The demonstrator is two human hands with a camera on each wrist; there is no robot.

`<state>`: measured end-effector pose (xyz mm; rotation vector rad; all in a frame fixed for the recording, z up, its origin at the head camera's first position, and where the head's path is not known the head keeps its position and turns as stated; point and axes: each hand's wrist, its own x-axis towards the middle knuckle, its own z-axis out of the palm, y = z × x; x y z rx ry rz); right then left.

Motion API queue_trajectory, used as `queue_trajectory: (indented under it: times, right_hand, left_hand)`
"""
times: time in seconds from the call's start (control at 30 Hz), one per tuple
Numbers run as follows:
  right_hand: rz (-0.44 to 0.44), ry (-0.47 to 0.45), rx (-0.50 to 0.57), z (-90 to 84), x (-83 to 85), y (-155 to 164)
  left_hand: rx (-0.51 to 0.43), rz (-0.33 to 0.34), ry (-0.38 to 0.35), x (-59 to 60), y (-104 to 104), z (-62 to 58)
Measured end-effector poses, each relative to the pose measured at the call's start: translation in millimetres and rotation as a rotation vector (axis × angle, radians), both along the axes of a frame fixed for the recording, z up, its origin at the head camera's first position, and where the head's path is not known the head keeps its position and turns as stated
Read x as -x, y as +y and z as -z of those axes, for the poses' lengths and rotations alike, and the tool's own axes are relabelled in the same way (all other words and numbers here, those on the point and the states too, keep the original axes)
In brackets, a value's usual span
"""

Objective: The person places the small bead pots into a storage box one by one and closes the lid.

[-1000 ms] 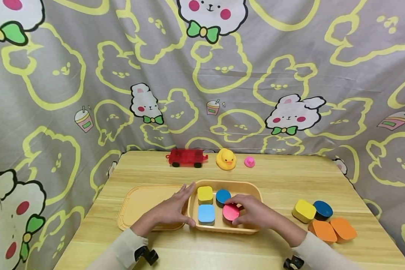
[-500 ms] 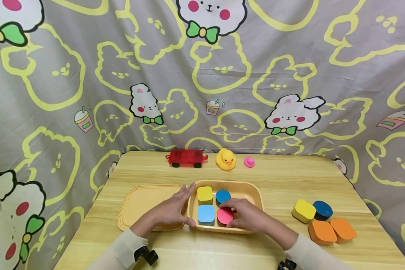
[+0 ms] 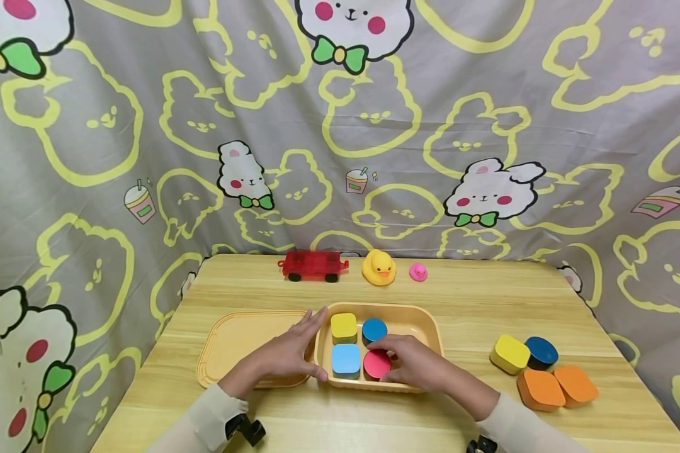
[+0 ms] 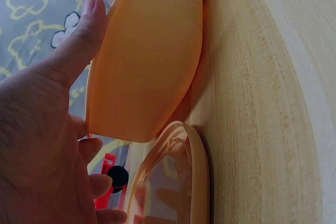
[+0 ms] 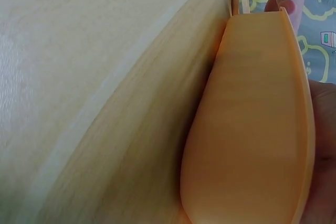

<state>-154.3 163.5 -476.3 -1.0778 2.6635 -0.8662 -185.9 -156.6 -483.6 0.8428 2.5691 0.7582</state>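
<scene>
In the head view, a peach-coloured plastic box (image 3: 419,321) holds a yellow block (image 3: 344,327), a light blue block (image 3: 346,358), a round dark blue block (image 3: 374,329) and a round red block (image 3: 376,363). My right hand (image 3: 419,363) pinches the red block between thumb and fingers, beside the light blue one. Spread along the box's left end, my left hand (image 3: 280,353) touches the rim with straight fingers and thumb; the left wrist view shows its thumb (image 4: 86,35) against the rim. The box wall (image 5: 247,114) hides the blocks from the right wrist camera.
Left of the box lies its flat lid (image 3: 235,340). To the right sit a yellow block (image 3: 510,353), a dark blue block (image 3: 541,352) and two orange blocks (image 3: 544,388). Along the back stand a red toy wagon (image 3: 313,265), a yellow duck (image 3: 379,267) and a small pink duck (image 3: 419,272).
My right hand has moved the red block a little to the left and nearer me within the box, then almost stopped. The left hand has stayed at the box's left end.
</scene>
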Motion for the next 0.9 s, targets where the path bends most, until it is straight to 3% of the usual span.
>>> queue_trajectory:
  times: [0.6, 0.9]
  right_hand:
    - [0.088, -0.119, 0.093, -19.4, -4.0, 25.9]
    - [0.176, -0.068, 0.134, -34.3, -5.9, 58.1]
  left_hand:
    - [-0.013, -0.003, -0.006, -0.5, -0.1, -0.2]
    - [-0.016, -0.004, -0.004, -1.4, -0.9, -0.6]
